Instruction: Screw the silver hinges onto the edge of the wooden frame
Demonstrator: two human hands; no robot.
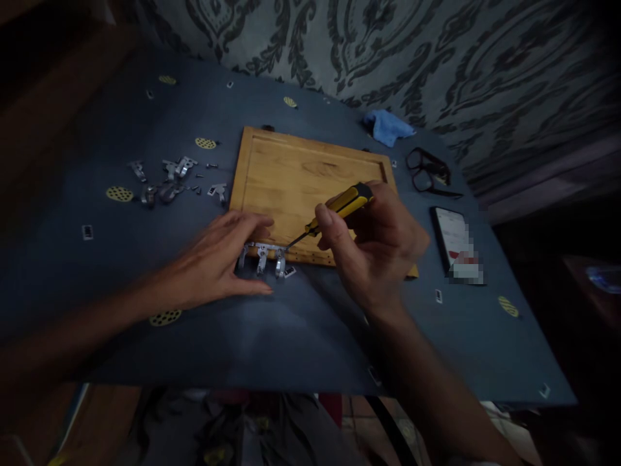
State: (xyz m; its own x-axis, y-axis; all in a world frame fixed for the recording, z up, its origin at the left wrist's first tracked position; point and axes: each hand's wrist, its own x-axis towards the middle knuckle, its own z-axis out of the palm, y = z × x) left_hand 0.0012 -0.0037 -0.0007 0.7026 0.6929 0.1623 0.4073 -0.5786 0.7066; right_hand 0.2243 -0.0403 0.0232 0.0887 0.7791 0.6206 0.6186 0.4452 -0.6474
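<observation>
- Left hand [220,262]: lies palm down on the table [291,336], its forearm coming in from the lower left. The fingers [252,226] are spread apart and clamp nothing. Their tips reach the near edge of the board [301,181], touching or just beside the left end of the hook rail [264,254]; blur hides which.
- Right hand [376,249]: raised over the board's near right corner, with its fingers [330,230] clamped on the handle of the screwdriver [339,207].
- Screwdriver: yellow and black handle, thin dark shaft slanting down and to the left. The tip meets the right end of the hook rail.
- Hook rail: a small bright metal strip with three hooks hanging from it. It sits at the board's near edge, between the two hands.
- Board: pale wood with a raised rim, lying flat near the middle of the table.
- Table: covered in dark blue, with yellow dotted discs [119,193] scattered on it.
- Metal parts [167,181]: a loose cluster of brackets and screws, left of the board and well apart from the hands.
- Cloth [387,126]: blue and crumpled, beyond the board's far right corner.
- Glasses [429,171]: dark frame, right of the board.
- Phone [453,239]: lies flat with its screen lit, just right of the right hand.
</observation>
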